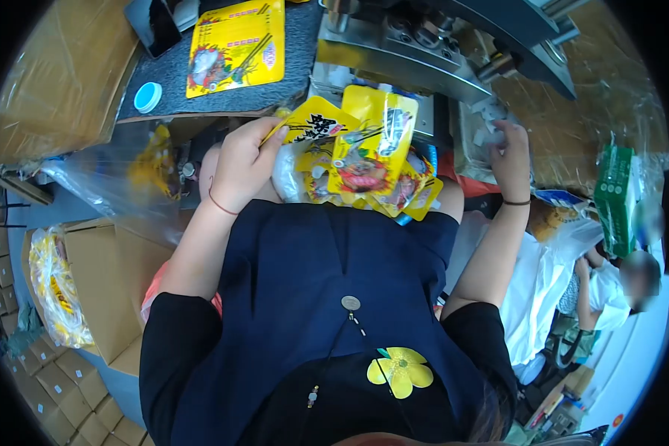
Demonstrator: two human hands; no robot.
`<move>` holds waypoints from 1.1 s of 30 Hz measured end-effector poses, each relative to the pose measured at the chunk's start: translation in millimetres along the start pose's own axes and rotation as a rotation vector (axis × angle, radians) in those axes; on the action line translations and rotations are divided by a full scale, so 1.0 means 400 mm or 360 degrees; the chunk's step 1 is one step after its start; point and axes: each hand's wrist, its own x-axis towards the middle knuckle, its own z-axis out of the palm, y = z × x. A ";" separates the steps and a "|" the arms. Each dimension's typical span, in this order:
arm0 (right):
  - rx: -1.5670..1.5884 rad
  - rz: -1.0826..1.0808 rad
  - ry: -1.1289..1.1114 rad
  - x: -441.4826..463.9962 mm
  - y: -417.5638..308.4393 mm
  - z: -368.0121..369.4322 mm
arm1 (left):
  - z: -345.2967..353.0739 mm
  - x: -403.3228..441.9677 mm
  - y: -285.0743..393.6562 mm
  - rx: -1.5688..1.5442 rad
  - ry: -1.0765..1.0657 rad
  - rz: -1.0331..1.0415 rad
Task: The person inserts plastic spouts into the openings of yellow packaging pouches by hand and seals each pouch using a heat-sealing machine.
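Left hand: in front of the machine (405, 63) and to its left, the left hand (239, 160) grips a yellow pouch (316, 123) at its edge, thumb on top.
Right hand: in front of the machine's right part, the right hand (513, 165) is at the tray (464, 160), fingers bent; whether they hold anything, I cannot tell.
Pouch: printed and glossy; probably light, bendy and slippery, liable to slide off the others. Best pinched flat by an edge or corner, thumb over fingers. Whether it is filled, I cannot tell.
Lap pile: more pouches (364, 177) overlap loosely in front of the machine, on the person's lap; lifting one could drag its neighbours.
Counter: left of the machine, the counter (299, 70) bears flat yellow packs (238, 48), likely easiest lifted by a corner, and a blue cap (148, 97).
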 end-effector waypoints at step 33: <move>0.1209 0.0023 0.0030 -0.095 -0.348 0.023 | 0.265 -0.080 0.063 -0.0861 -0.0817 -0.0427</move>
